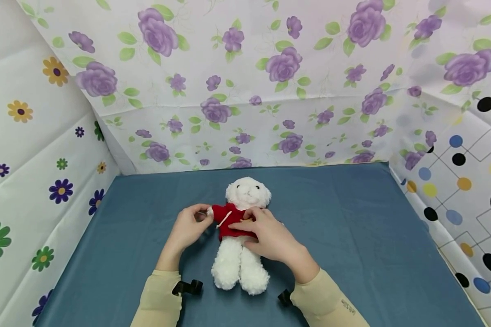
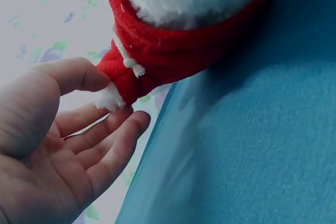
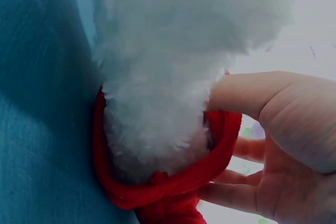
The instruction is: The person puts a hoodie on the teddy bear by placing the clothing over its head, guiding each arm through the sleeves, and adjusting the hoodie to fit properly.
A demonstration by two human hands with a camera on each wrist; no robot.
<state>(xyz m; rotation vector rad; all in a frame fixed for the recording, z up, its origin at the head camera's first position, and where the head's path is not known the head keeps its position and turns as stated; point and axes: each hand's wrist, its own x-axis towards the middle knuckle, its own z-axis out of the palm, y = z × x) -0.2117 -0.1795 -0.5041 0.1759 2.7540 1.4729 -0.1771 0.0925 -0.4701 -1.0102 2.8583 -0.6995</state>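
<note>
A white plush bear (image 1: 247, 193) lies on its back, wearing a red hooded top (image 1: 230, 231) with a white drawstring. My left hand (image 1: 191, 227) pinches the end of the bear's arm, where a white paw (image 2: 110, 97) pokes out of the red sleeve. Thumb and fingers lie on either side of that paw in the left wrist view. Across the bear's front, my right hand (image 1: 272, 236) rests with its fingers spread on the red top. Its thumb (image 3: 236, 94) touches near the hem, beside the white fur. The bear's other arm is mostly hidden behind this hand.
A blue cloth (image 1: 343, 218) covers the table under the bear. Behind it hangs a floral curtain (image 1: 253, 118), with patterned cloths at both sides. Black wrist mounts (image 1: 188, 287) stick out from the beige sleeves.
</note>
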